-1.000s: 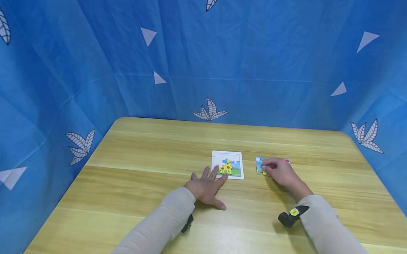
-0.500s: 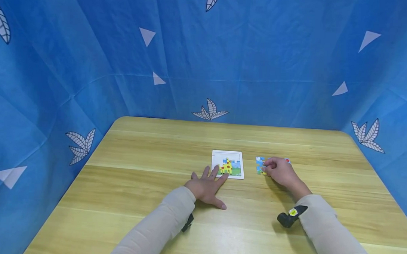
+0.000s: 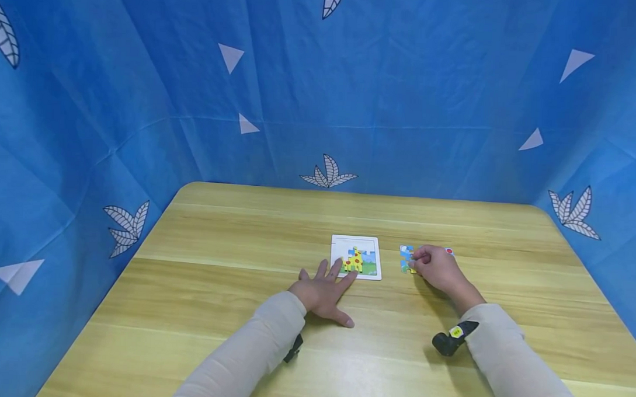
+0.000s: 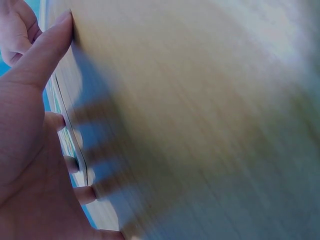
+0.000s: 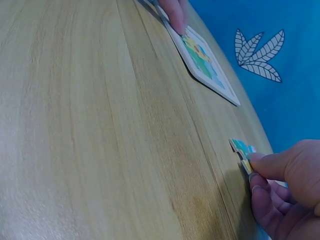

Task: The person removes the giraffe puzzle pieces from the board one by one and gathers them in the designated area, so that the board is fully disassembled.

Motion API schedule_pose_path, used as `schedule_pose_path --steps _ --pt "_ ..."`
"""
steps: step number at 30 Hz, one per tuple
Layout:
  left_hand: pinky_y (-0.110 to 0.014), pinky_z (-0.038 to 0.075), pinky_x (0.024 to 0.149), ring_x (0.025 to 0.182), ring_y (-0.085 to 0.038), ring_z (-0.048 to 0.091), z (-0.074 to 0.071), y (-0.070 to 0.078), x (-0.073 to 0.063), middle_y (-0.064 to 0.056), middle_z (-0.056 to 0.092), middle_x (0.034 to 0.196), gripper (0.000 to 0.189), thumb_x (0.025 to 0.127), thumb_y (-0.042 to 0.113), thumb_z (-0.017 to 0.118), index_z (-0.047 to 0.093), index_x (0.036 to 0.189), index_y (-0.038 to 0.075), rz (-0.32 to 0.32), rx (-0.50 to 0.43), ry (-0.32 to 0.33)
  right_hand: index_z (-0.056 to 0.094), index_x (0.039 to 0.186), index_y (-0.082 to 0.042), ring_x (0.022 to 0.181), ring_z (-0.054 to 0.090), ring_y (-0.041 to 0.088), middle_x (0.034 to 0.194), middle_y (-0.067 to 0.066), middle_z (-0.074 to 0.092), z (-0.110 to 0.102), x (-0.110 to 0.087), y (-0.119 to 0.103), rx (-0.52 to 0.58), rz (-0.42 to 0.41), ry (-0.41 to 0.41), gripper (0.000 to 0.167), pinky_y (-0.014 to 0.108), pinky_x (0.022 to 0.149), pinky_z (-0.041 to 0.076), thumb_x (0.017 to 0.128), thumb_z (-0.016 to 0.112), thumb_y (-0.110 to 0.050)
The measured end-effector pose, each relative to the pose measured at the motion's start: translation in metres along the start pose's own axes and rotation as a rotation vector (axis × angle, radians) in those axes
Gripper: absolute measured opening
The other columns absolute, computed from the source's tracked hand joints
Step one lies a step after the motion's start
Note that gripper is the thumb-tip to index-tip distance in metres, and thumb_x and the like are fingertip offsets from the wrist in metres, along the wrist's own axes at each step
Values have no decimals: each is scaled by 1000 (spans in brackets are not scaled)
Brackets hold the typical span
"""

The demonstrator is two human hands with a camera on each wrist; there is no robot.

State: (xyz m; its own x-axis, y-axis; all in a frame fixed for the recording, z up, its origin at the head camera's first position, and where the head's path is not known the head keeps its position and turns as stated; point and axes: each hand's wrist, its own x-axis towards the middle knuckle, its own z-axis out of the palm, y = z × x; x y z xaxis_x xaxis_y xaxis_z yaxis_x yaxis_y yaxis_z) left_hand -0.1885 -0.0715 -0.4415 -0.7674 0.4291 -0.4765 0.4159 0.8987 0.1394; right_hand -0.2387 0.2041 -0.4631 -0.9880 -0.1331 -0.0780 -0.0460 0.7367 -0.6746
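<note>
In the head view my left hand point(image 3: 322, 295) lies with fingers spread, its fingertips on the near edge of a white puzzle board point(image 3: 353, 242). Joined pieces on the board show a yellow giraffe point(image 3: 355, 262) with red spots over green and blue. To the right, my right hand point(image 3: 442, 270) is over a group of loose puzzle pieces point(image 3: 405, 251). Its thumb and index finger pinch a puzzle piece point(image 5: 245, 164) at the table, seen in the right wrist view. The hand hides most of that piece and some others.
The wooden table point(image 3: 232, 236) is backed by a blue curtain point(image 3: 322, 76) with leaf prints. A piece with a red spot point(image 3: 449, 250) shows just beyond the right hand. Each wrist carries a black camera, such as the right one point(image 3: 450, 342).
Between one second and half a second ago, a notch opened among the loose pieces beside the right fingertips. The right wrist has shifted very slightly left. My left hand has stayed on the board.
</note>
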Motion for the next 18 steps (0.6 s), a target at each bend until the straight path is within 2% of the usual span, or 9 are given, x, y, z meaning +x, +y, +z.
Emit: schedule_pose_path --steps 18 --pt "-67 13 106 145 -33 -1 0 0 1 -5 -7 160 103 72 73 59 5 152 37 0 -4 -5 61 102 6 69 55 15 81 8 63 2 1 3 -16 -17 19 22 29 65 45 87 64 -9"
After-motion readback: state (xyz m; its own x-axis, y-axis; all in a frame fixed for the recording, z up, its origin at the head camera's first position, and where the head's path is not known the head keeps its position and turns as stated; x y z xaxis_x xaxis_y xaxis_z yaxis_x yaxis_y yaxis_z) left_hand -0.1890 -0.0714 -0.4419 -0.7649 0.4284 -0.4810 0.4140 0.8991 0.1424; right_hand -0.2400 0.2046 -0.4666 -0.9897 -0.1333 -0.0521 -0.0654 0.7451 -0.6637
